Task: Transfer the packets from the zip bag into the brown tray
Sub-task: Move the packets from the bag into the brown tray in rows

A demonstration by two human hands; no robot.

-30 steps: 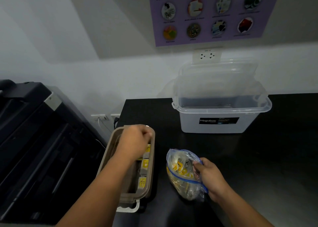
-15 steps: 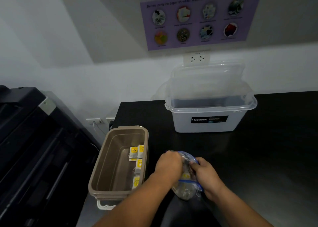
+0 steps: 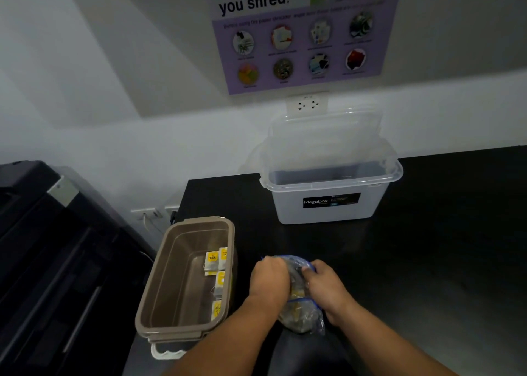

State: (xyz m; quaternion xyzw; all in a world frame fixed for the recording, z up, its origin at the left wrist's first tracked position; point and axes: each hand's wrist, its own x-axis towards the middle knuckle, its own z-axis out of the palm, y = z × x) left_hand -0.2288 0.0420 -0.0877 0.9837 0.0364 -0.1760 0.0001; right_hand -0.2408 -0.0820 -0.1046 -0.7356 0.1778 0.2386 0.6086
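1. the zip bag (image 3: 302, 317) lies on the black counter (image 3: 427, 261) right in front of me, mouth pointing away, with my two hands meeting at that mouth.
2. my right hand (image 3: 325, 287) pinches the blue zip edge on the right side, thumb and fingers curled round the plastic.
3. my left hand (image 3: 269, 280) is knuckles-up at the left side of the mouth with its fingers curled down into the bag. they are hidden there, so i cannot tell whether they have hold of anything.
4. tea packets (image 3: 296, 293) show yellow through the plastic between and below my hands.
5. just left of the bag, not touching it, stands the brown tray (image 3: 168, 278). four more of the packets lie along its right inner wall.
6. a second ago my left hand was over the far end of the tray and only my right hand held the bag. it has since crossed to the bag, and the tray's row looks the same.
7. farther back stands a clear megabox storage box (image 3: 328, 210) with its lid propped behind it against the wall.
8. above it are a wall socket (image 3: 307, 104) and a purple shredding poster (image 3: 305, 39).
9. a dark office machine (image 3: 42, 247) fills the left side.
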